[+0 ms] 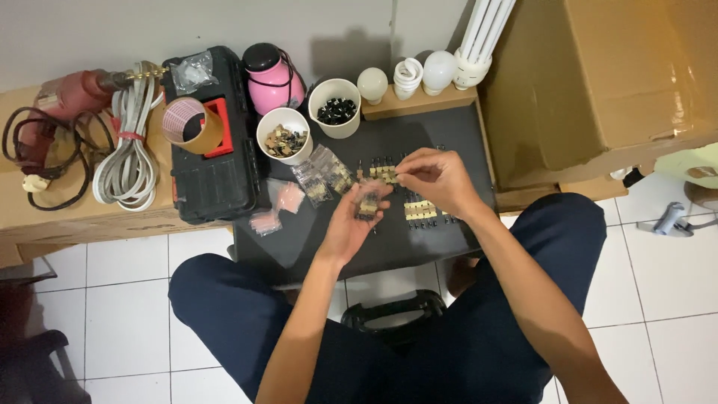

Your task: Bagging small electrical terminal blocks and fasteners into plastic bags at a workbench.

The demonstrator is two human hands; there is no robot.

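Left hand (357, 218) palm-up, cupped under stack of small tan components (369, 203). Right hand (437, 178) pinching one tan piece (387, 174) just above stack, over dark table (434, 135). Risk: loose stack on open palm, tilt spills it to tiled floor (120, 299). Rows of same parts (420, 210) under right wrist; sleeveless arm sweep could scatter them. White cup (285, 135) near, elbow-safe.

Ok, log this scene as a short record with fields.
setting: person seated on a white tile floor at a low dark table
left hand: palm up, holding small tan components
right hand: pinching one small piece above the left palm
on table: rows of tan components, small clear bags, two white cups
nearby: black toolbox, pink lantern, light bulbs, red drill, cardboard box
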